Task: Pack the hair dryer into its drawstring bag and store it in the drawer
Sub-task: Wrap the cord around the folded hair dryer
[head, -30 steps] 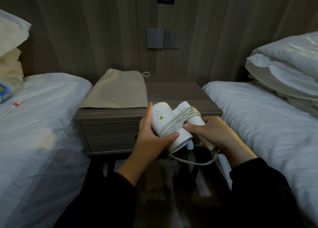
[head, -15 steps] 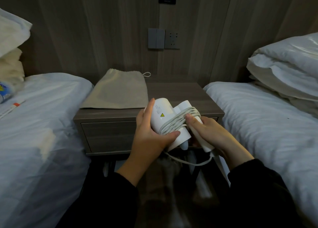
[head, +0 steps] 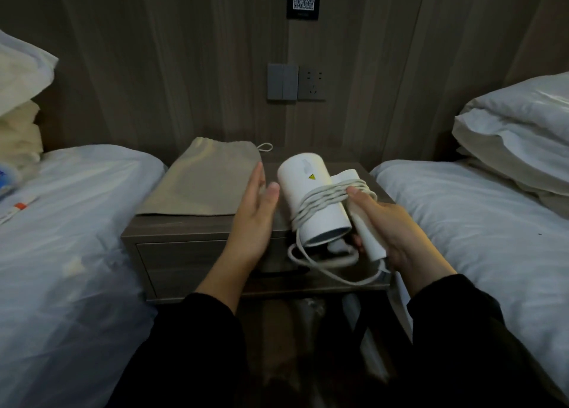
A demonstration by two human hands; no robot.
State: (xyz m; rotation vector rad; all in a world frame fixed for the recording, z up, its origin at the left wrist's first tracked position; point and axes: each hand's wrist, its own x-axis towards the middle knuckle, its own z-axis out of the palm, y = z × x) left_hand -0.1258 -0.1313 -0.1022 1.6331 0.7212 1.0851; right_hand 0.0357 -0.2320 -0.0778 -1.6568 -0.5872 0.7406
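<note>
A white hair dryer [head: 311,198] with its cord wound round the folded handle is held over the right half of the nightstand [head: 197,229]. My right hand [head: 391,232] grips the handle and cord, thumb on the coil. A loop of cord [head: 323,263] hangs below. My left hand [head: 252,219] is off the dryer, fingers straight, between the dryer and the beige drawstring bag [head: 206,182], which lies flat on the nightstand's left half. The drawer front [head: 181,269] below is closed.
White-sheeted beds flank the nightstand, left bed [head: 77,238] and right bed [head: 477,222], with pillows [head: 517,136] piled on the right. A switch and socket [head: 295,82] sit on the wood wall behind. Small items lie at the left bed's edge [head: 15,207].
My left hand has let go of the dryer and opened, moving left toward the bag. The right hand has raised the dryer up over the nightstand top.
</note>
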